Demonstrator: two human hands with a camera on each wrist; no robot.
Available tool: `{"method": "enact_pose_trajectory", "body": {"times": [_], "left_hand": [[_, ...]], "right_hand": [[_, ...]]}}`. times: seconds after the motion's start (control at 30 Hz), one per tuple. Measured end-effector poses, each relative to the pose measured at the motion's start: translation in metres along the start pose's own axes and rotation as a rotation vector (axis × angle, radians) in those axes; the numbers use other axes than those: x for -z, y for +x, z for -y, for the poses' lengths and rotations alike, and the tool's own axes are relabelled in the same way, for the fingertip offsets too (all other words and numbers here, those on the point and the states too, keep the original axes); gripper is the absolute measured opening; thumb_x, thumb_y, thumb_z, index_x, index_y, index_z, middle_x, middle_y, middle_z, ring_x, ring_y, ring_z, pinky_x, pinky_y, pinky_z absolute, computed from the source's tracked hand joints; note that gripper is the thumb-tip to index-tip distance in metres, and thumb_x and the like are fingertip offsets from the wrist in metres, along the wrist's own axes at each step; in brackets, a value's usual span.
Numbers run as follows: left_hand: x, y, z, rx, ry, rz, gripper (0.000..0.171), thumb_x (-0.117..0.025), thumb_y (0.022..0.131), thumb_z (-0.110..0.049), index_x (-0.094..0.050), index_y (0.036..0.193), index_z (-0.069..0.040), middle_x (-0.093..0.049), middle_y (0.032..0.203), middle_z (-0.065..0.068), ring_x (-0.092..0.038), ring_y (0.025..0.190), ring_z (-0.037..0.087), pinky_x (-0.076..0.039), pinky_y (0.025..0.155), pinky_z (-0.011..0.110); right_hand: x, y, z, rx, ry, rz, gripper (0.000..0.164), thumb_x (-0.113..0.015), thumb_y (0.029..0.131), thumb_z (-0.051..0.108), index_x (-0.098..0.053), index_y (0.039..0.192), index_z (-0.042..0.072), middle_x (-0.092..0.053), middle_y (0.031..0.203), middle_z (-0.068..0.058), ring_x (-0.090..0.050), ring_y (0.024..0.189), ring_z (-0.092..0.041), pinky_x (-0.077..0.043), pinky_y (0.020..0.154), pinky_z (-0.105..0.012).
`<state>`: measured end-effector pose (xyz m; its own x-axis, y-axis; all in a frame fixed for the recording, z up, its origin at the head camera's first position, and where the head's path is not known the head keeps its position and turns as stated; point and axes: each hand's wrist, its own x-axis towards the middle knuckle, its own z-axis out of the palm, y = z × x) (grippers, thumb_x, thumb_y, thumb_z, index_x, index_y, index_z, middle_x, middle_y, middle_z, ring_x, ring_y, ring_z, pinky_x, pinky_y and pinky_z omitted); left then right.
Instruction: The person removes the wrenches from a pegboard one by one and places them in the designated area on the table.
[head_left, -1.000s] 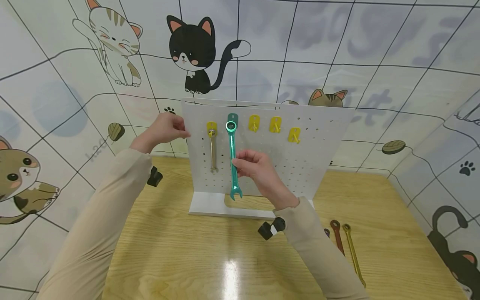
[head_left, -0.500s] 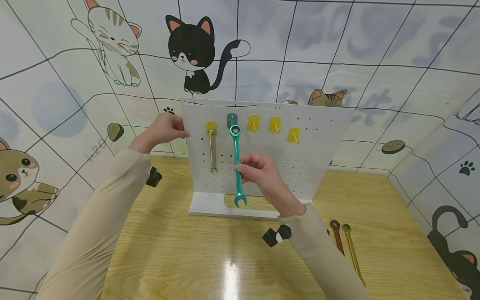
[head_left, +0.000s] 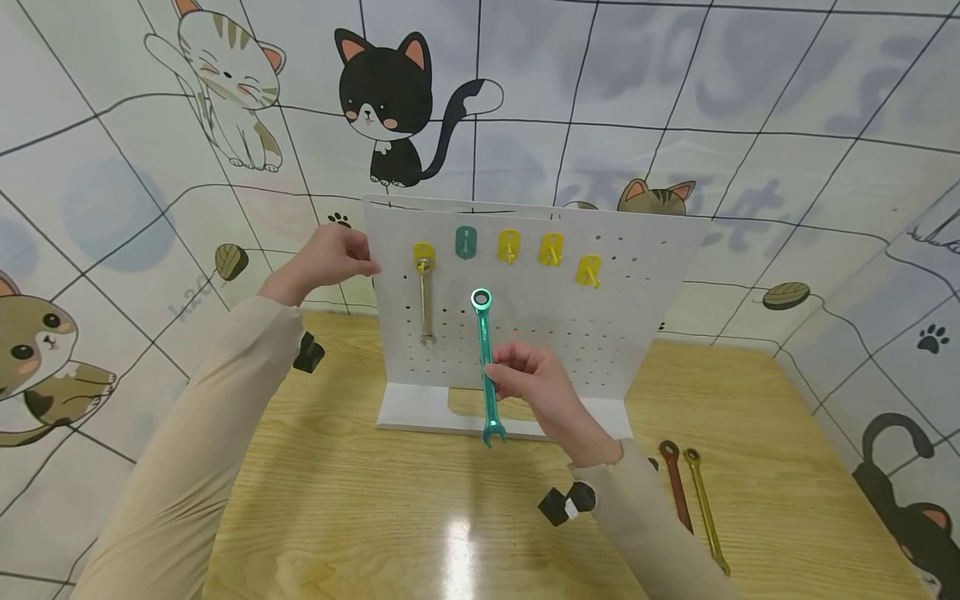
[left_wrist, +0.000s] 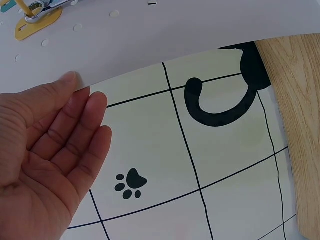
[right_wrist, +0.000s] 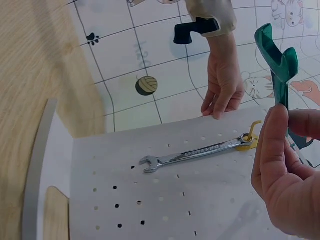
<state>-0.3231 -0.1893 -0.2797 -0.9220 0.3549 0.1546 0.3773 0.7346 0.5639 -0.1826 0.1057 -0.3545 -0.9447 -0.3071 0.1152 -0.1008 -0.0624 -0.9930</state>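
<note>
Head view takes in the whole white pegboard [head_left: 600, 321] standing on the counter [head_left: 360, 500], with the green wrench [head_left: 485, 346] in front of its face, below the teal hook [head_left: 466, 242] and off it. The right hand [head_left: 536, 387] pinches the wrench's shaft between thumb and fingers, its forearm coming up from the near right of the pegboard. Ring end uppermost, the wrench leans slightly, its forked end overlapping the pegboard's base in this view; how far it stands out from the face cannot be told.

From the right wrist, that forked end looms close to the lens, while the ring end is hidden behind the hand. This camera also shows lettering along the silver wrench [right_wrist: 187, 155], which hangs from a yellow hook [right_wrist: 247, 142] near the pegboard's left edge; from the head its markings are too small to read.

The left hand [head_left: 333, 254] grips that left edge, arm stretched forward. The left wrist camera shows the thumb on the pegboard's front and the other fingers loosely bent, plus a paw print [left_wrist: 131, 183] on the wall beyond the edge.

Only the head view shows the reddish-brown wrench [head_left: 677, 483] and gold wrench [head_left: 707, 512], lying to the pegboard's near right.
</note>
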Motion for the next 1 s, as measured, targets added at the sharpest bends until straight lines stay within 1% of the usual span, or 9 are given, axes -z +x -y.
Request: {"method": "enact_pose_trajectory", "body": {"times": [0.2, 0.33, 0.5, 0.57, 0.77, 1.0], "left_hand": [[0.000, 0.000, -0.001, -0.002, -0.007, -0.005, 0.013, -0.068, 0.083, -0.006, -0.062, 0.073, 0.001, -0.064, 0.071, 0.010, -0.047, 0.068, 0.021, -0.037, 0.060, 0.030], [0.000, -0.001, -0.002, 0.000, -0.011, -0.004, 0.013, -0.068, 0.083, -0.006, -0.063, 0.073, 0.001, -0.064, 0.070, 0.008, -0.048, 0.068, 0.021, -0.037, 0.061, 0.030], [0.000, -0.001, -0.002, 0.009, -0.019, -0.002, 0.012, -0.068, 0.083, -0.006, -0.063, 0.074, 0.002, -0.065, 0.072, 0.010, -0.050, 0.069, 0.021, -0.038, 0.061, 0.030], [0.000, -0.001, -0.002, 0.009, -0.023, -0.003, 0.012, -0.068, 0.083, -0.006, -0.063, 0.074, 0.002, -0.065, 0.073, 0.010, -0.050, 0.069, 0.021, -0.038, 0.062, 0.030], [-0.001, 0.000, 0.000, 0.007, -0.027, -0.004, 0.013, -0.068, 0.082, -0.006, -0.063, 0.073, 0.001, -0.065, 0.071, 0.009, -0.051, 0.068, 0.021, -0.038, 0.061, 0.030], [0.000, 0.001, 0.001, 0.005, -0.031, -0.001, 0.013, -0.068, 0.082, -0.006, -0.063, 0.072, 0.001, -0.064, 0.070, 0.010, -0.048, 0.067, 0.020, -0.037, 0.060, 0.030]], "right_hand": [[0.004, -0.007, -0.011, -0.049, -0.008, -0.009, 0.011, -0.057, 0.088, -0.002, -0.057, 0.094, -0.011, -0.061, 0.075, -0.001, -0.060, 0.063, -0.011, -0.051, 0.064, -0.026], [0.007, -0.012, -0.017, -0.075, -0.020, -0.020, 0.011, -0.057, 0.089, -0.001, -0.056, 0.094, -0.011, -0.061, 0.075, -0.001, -0.060, 0.064, -0.011, -0.051, 0.064, -0.026], [0.013, -0.020, -0.025, -0.095, -0.016, -0.022, 0.009, -0.057, 0.089, -0.001, -0.056, 0.093, -0.009, -0.060, 0.075, -0.001, -0.060, 0.064, -0.011, -0.051, 0.064, -0.026], [0.016, -0.023, -0.027, -0.103, -0.025, -0.026, 0.011, -0.057, 0.089, 0.000, -0.055, 0.093, -0.010, -0.060, 0.075, -0.001, -0.060, 0.064, -0.011, -0.051, 0.065, -0.026], [0.025, -0.035, -0.033, -0.136, -0.068, -0.062, 0.015, -0.059, 0.088, 0.000, -0.054, 0.095, -0.012, -0.060, 0.077, -0.002, -0.059, 0.066, -0.010, -0.051, 0.066, -0.027], [0.038, -0.050, -0.041, -0.174, -0.083, -0.101, 0.016, -0.058, 0.087, -0.001, -0.054, 0.096, -0.014, -0.059, 0.077, -0.001, -0.059, 0.066, -0.009, -0.051, 0.065, -0.027]]}}
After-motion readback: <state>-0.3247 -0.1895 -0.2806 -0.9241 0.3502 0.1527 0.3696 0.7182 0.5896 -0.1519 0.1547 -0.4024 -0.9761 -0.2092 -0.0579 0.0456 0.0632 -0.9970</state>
